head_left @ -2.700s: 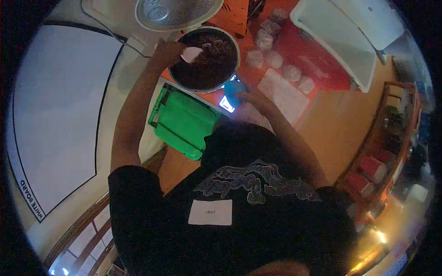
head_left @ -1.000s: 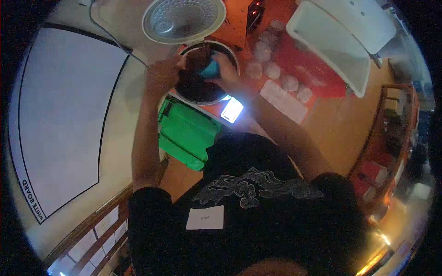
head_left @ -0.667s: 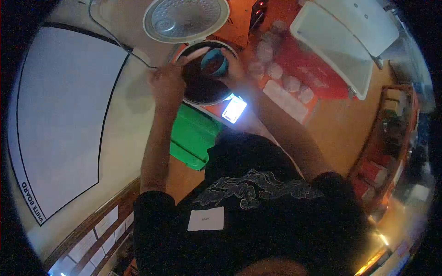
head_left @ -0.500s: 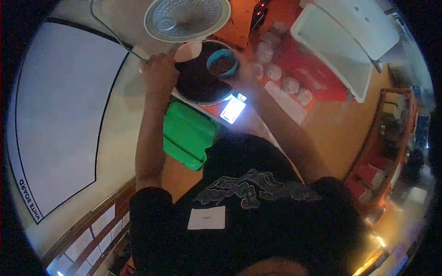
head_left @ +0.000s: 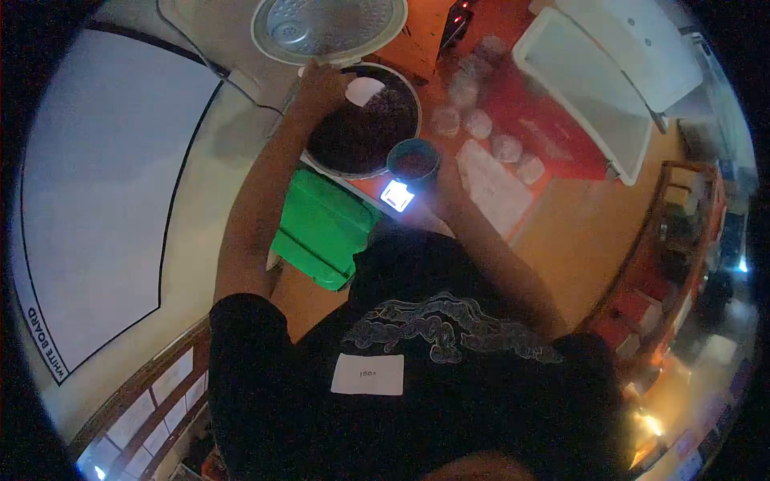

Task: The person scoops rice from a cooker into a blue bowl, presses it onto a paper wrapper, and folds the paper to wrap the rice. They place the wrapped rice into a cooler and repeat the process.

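Note:
A round cooker pot (head_left: 353, 136) full of dark grains or rice stands at the upper middle, its metal-lined lid (head_left: 329, 28) raised behind it. My left hand (head_left: 325, 84) is closed round the handle of a pale scoop (head_left: 365, 91), whose flat end touches the dark contents. At the pot's front right edge, my right hand (head_left: 441, 172) holds a teal bowl (head_left: 413, 160) with some dark food inside. A brightly lit screen (head_left: 397, 196) lies just below the bowl.
Several clear round containers (head_left: 478, 124) stand on the red and orange surface at the right. Beyond them is a large white tub (head_left: 585, 88). A green lidded box (head_left: 321, 232) sits below the pot, and a whiteboard (head_left: 104, 192) is at the left.
The teal bowl and my right hand have moved from over the pot towards me and to the right. My left hand and the scoop have shifted right and slightly up.

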Motion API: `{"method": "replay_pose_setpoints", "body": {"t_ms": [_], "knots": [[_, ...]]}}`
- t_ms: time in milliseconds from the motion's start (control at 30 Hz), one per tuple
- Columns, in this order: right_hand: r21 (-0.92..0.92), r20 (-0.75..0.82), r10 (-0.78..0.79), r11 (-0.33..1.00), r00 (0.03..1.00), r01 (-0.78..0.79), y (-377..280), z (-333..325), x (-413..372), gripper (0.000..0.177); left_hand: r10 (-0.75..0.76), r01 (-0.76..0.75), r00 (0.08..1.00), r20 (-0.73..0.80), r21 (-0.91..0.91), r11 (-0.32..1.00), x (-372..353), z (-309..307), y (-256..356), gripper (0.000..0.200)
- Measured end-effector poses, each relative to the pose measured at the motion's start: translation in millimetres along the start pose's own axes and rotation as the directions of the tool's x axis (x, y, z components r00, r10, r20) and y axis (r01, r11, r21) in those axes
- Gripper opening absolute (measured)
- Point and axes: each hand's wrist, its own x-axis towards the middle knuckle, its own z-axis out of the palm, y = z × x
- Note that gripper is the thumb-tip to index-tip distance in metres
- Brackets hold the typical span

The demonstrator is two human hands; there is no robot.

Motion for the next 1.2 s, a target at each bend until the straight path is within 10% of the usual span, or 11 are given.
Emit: {"method": "replay_pose_setpoints", "body": {"t_ms": [133, 300, 533, 600, 700, 1200], "knots": [[-0.04, -0.028, 0.02, 0.999, 0.999, -0.021, 10, -16, 20, 0.051, 0.074, -0.083, 0.984, 0.164, 0.053, 0.995, -11, 24, 4, 0.029], [-0.088, 0.02, 0.063, 0.994, 0.998, -0.061, 26, -39, 46, 0.062, -0.04, 0.177, 0.858, 0.512, -0.222, 0.959, -21, 8, 29, 0.034], [-0.13, -0.056, 0.028, 0.991, 0.998, -0.035, 9, -14, 19, 0.061, -0.128, 0.357, 0.85, 0.511, -0.38, 0.853, -40, 29, 40, 0.042], [-0.159, 0.134, 0.032, 0.987, 0.99, -0.011, 8, -15, 21, 0.059, -0.144, 0.385, 0.857, 0.495, -0.427, 0.818, -46, 35, 41, 0.044], [-0.185, -0.053, 0.011, 0.983, 0.999, -0.021, 0, -1, 6, 0.061, -0.111, 0.35, 0.855, 0.507, -0.404, 0.845, -46, 40, 43, 0.042], [-0.072, 0.049, 0.031, 0.997, 0.998, -0.028, 25, -29, 44, 0.056, -0.102, 0.333, 0.868, 0.486, -0.418, 0.845, -52, 7, 48, 0.037]]}}
